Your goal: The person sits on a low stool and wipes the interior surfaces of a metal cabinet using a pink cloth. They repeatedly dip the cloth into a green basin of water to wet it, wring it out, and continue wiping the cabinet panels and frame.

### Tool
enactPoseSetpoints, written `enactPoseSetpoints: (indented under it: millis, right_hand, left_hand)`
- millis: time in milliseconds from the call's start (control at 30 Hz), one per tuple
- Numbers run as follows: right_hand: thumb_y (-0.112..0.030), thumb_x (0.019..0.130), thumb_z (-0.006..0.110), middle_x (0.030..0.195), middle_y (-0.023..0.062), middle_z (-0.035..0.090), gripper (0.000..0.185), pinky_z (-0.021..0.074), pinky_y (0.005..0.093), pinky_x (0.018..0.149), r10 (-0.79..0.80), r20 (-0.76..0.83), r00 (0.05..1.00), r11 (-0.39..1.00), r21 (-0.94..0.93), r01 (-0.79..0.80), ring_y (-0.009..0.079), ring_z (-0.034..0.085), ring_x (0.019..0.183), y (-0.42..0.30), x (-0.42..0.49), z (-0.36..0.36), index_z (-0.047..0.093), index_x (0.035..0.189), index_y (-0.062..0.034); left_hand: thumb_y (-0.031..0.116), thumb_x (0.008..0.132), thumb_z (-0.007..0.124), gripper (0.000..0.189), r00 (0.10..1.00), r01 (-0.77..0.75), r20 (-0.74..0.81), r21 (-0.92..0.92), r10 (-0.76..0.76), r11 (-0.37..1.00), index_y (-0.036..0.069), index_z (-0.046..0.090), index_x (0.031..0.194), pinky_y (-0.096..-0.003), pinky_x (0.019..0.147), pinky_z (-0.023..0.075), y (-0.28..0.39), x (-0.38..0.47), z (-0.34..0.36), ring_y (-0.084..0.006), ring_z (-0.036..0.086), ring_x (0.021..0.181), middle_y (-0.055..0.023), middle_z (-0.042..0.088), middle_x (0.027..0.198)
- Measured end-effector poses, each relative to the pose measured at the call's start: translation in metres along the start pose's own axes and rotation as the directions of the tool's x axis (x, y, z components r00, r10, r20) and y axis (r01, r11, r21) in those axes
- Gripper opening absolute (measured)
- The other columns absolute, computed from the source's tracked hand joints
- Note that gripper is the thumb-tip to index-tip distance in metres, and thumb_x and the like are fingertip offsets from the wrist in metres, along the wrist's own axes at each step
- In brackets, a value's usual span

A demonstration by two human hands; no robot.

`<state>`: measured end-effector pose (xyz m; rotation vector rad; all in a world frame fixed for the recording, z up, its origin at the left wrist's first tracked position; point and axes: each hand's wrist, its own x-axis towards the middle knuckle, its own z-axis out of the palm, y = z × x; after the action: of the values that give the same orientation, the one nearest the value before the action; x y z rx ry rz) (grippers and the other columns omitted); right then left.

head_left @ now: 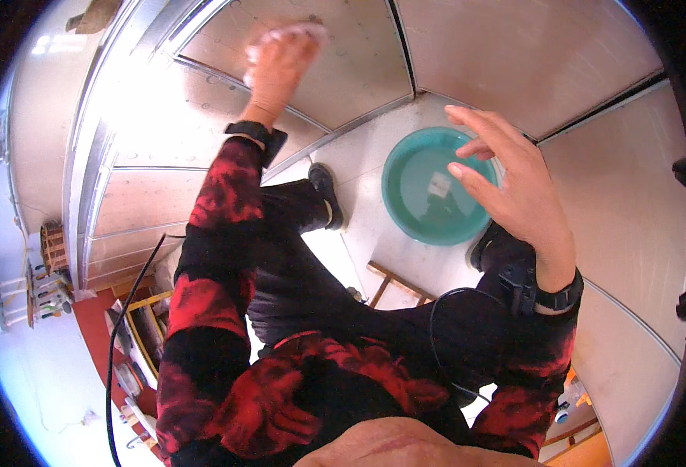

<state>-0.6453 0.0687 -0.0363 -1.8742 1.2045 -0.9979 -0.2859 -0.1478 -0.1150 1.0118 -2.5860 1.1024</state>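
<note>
My left hand [284, 61], blurred, lies against a pale cabinet panel [349, 70] dotted with water drops or soap marks. Whitish stuff, foam or a cloth, shows at its fingers; which of these I cannot tell. My right hand [512, 175] hangs in the air with fingers apart and nothing in it, above the right side of a round teal plastic basin [395, 216]. The basin stands on the floor and holds cloudy water, with a small pale square [439, 184] in it.
Part of a wooden stool [401, 280] shows between my legs. My shoe [325, 195] stands left of the basin. More panels [611, 175] rise on the right. A shelf with boxes [144, 327] and a rack of utensils [45, 298] are at the left. Black cables cross my lap and left side.
</note>
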Motion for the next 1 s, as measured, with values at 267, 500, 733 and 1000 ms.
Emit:
enactPoseSetpoints:
  millis: [267,500,733,1000]
  right_hand:
    - [-0.010,0.084,0.069,0.133,0.0141,0.058,0.054,0.0516,0.0328,0.086,-0.013,0.012,1.000,0.999,-0.044,0.014,0.0204,0.067,0.096,0.000,-0.009,-0.006,0.055,0.137,-0.0085]
    - [-0.014,0.084,0.072,0.126,0.0132,0.060,0.054,0.0519,0.0348,0.083,-0.012,-0.021,1.000,0.999,-0.030,0.012,0.0233,0.066,0.091,-0.001,-0.006,-0.005,0.056,0.135,-0.0091]
    - [-0.009,0.084,0.070,0.131,0.0147,0.058,0.055,0.0521,0.0337,0.087,0.030,0.007,1.000,0.998,-0.054,-0.030,0.0216,0.066,0.096,0.000,-0.012,-0.011,0.055,0.137,-0.0094]
    - [-0.007,0.084,0.069,0.130,0.0146,0.059,0.055,0.0522,0.0337,0.088,0.023,-0.016,1.000,0.999,-0.049,-0.024,0.0223,0.066,0.095,0.000,-0.010,-0.014,0.056,0.137,-0.0092]
  left_hand:
    - [0.012,0.081,0.060,0.047,0.998,-0.028,-0.048,0.132,0.034,0.991,0.020,0.061,0.128,-0.0470,0.102,0.0404,-0.024,0.044,-0.054,-0.0288,0.050,0.120,-0.0017,0.056,0.127]
    - [0.012,0.079,0.063,0.048,0.998,0.006,-0.058,0.194,0.005,0.981,0.025,0.062,0.125,-0.0472,0.105,0.0398,-0.002,0.040,-0.019,-0.0267,0.050,0.122,0.0005,0.057,0.126]
    - [0.008,0.078,0.065,0.049,0.986,-0.117,0.118,-0.019,0.118,0.993,0.026,0.064,0.124,-0.0469,0.097,0.0450,0.020,0.040,-0.006,-0.0258,0.052,0.121,0.0009,0.060,0.127]
    - [0.008,0.079,0.066,0.049,0.975,0.039,-0.221,0.124,-0.011,0.992,0.027,0.063,0.124,-0.0445,0.094,0.0464,-0.010,0.077,-0.024,-0.0230,0.054,0.119,0.0007,0.060,0.126]
